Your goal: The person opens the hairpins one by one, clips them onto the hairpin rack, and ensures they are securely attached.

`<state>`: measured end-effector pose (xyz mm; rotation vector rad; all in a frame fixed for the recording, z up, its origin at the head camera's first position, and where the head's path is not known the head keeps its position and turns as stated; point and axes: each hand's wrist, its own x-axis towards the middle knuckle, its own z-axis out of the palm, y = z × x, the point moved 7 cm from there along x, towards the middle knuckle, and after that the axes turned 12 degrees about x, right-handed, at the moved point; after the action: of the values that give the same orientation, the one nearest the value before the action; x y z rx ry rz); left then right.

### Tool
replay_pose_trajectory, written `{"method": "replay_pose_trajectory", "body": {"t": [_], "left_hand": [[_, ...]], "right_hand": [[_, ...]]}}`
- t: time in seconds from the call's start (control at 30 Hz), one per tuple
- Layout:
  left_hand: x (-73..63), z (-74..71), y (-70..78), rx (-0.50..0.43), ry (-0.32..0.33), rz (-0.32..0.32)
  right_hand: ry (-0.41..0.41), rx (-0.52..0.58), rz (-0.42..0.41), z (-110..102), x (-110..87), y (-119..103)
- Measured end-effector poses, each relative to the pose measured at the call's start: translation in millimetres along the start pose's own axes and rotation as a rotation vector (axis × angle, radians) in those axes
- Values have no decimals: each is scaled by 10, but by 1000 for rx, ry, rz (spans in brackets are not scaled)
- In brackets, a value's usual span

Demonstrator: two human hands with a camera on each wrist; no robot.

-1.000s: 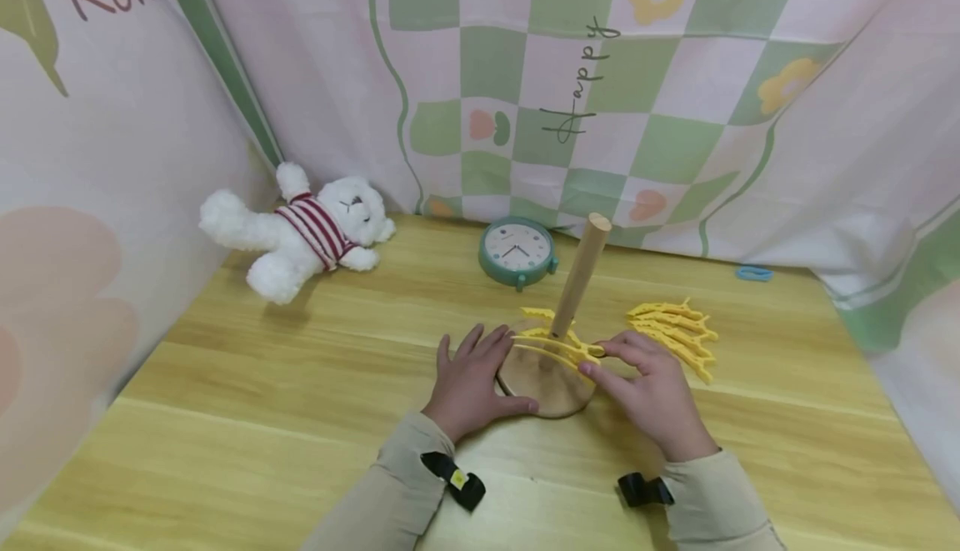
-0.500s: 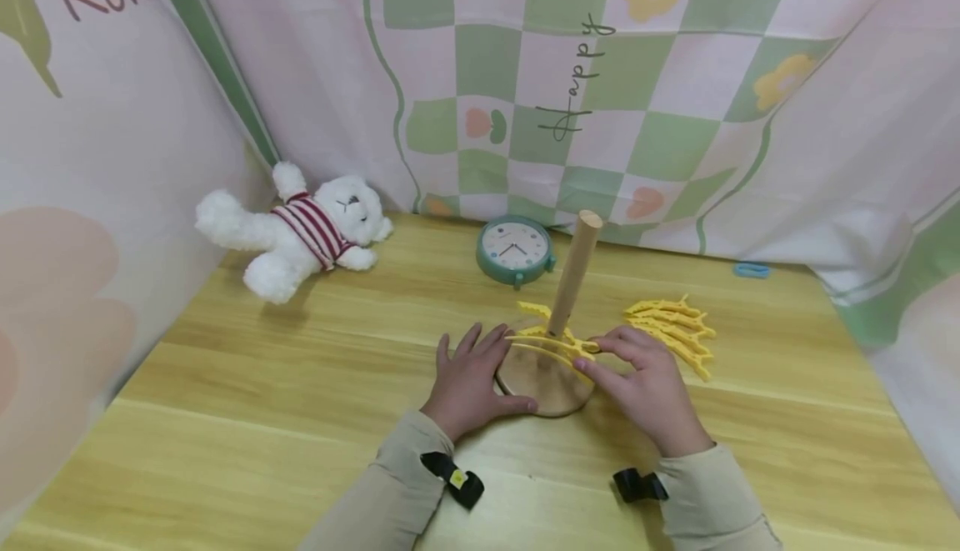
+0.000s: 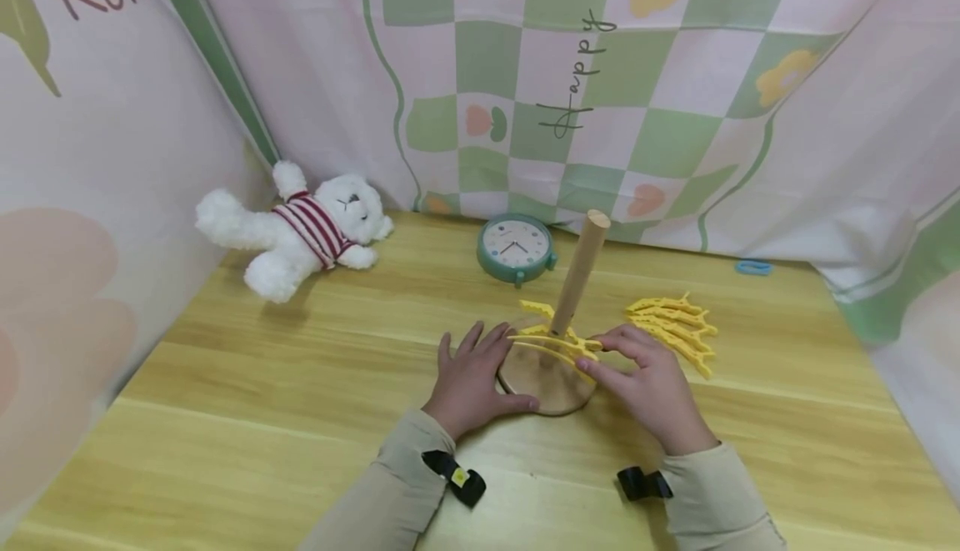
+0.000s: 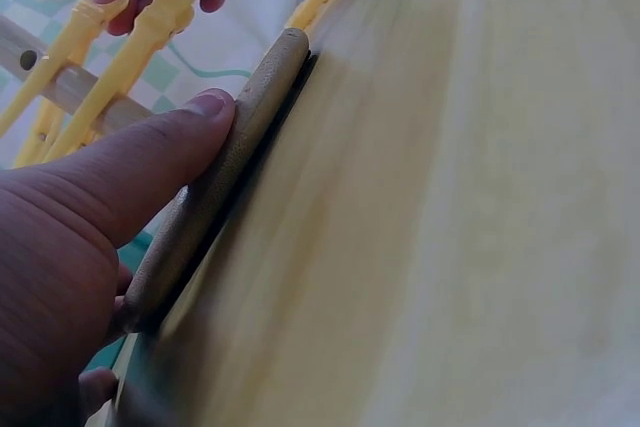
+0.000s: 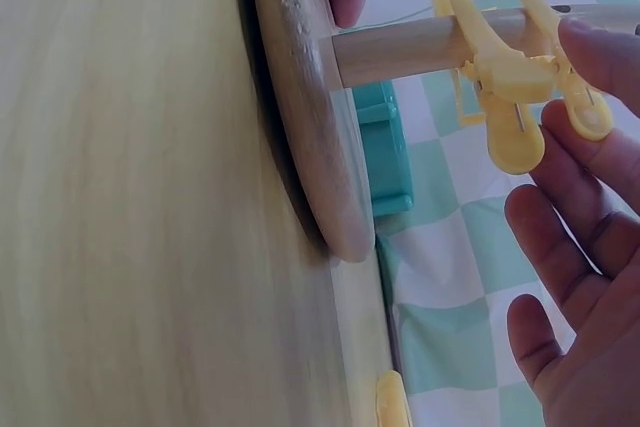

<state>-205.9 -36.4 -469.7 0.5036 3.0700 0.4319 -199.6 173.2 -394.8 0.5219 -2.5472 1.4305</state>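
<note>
A round wooden base point(image 3: 547, 393) bears an upright wooden dowel point(image 3: 581, 272). My left hand point(image 3: 472, 380) rests against the base's left side, fingers spread; in the left wrist view its thumb point(image 4: 170, 152) lies straight on the rim. My right hand point(image 3: 652, 384) pinches the handle end of a yellow alligator hair clip point(image 5: 590, 117) between thumb and index finger. This clip's long jaws cross the dowel low down and point left. Another yellow hair clip point(image 5: 515, 137) sits on the dowel, nearer the base. Behind the dowel more yellow clip point(image 3: 534, 309) shows.
Several yellow hair clips point(image 3: 671, 330) lie fanned out on the wooden table point(image 3: 300, 468), right of the base. A green alarm clock point(image 3: 517, 248) lies behind the dowel. A white plush bear point(image 3: 307, 230) lies back left, a small blue clip-like item point(image 3: 753, 267) back right.
</note>
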Motion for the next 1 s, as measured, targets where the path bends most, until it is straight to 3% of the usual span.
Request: {"method": "replay_pose_trajectory", "body": {"t": [0.63,1.0], "left_hand": [[-2,-8,12,-2,-19,-8],[-1,-20,22,8,-19,-7]], "right_hand": [[3,-18,57,-56,-1,104],[25,-10,-4,-44,7,78]]}}
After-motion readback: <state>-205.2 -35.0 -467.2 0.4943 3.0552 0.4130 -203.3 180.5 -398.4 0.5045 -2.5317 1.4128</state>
